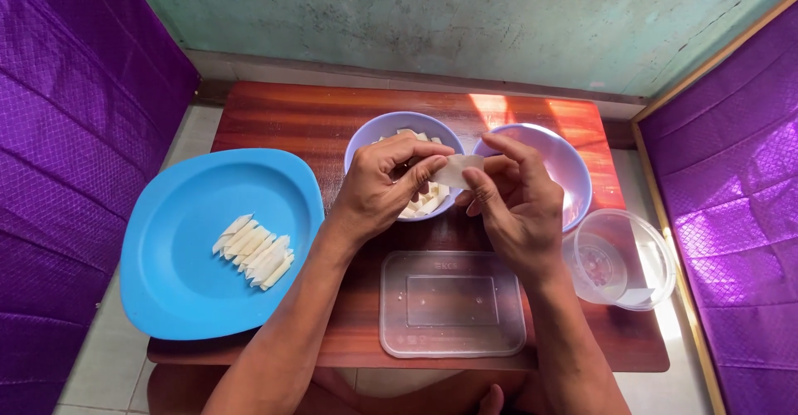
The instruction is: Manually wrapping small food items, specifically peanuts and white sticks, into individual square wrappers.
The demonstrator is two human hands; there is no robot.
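No packages, labels, signs or screens.

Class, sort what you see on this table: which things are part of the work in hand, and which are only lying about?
In use: left hand, right hand, pale wrapper, bowl of pieces, blue plate with rolled pieces.

Lying about: second bowl, clear lid, clear tub.

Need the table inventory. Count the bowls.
2. One bowl sits behind the left hand, holding pale pieces; the other bowl stands right of it, behind the right hand.
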